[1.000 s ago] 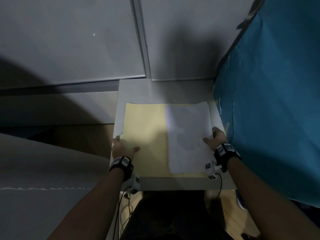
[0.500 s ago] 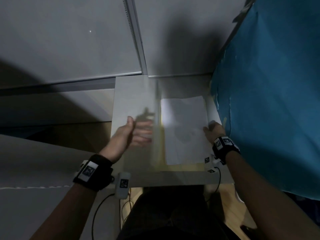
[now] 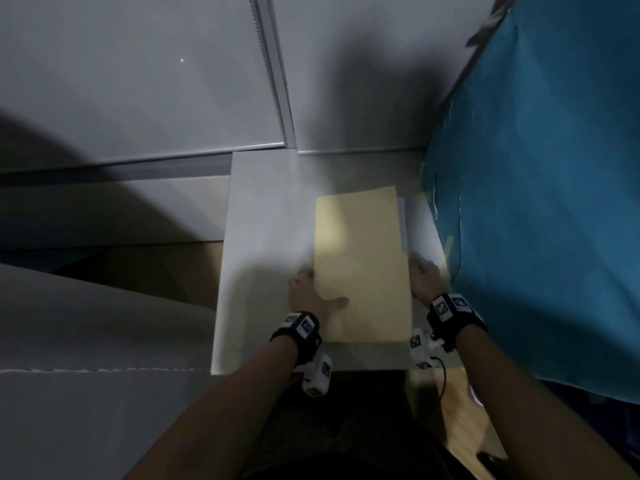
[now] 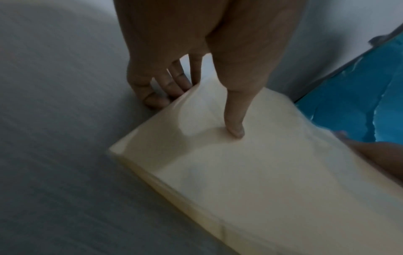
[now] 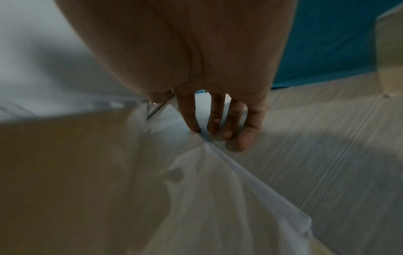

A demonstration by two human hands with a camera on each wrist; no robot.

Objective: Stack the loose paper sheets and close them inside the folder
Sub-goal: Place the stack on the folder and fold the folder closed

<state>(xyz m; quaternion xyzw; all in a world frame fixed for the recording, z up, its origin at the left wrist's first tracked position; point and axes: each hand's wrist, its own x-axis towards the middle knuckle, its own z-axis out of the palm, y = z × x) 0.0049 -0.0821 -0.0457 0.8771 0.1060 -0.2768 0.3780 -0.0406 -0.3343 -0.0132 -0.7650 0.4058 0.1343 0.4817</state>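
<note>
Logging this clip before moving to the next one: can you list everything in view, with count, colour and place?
folder: one, pale yellow, closed, lying on the right part of the table
paper: a white edge sticking out along the folder's right side; sheet count cannot be told
table: one, light grey, in front of the person
blue sheet: one, blue, hanging along the table's right side
wall panels: grey, behind the table
wrist bands: two, black with printed markers, one on each wrist
left hand: at the folder's left edge, thumb on top of the cover
right hand: at the folder's right edge, fingers by the paper edge
</note>
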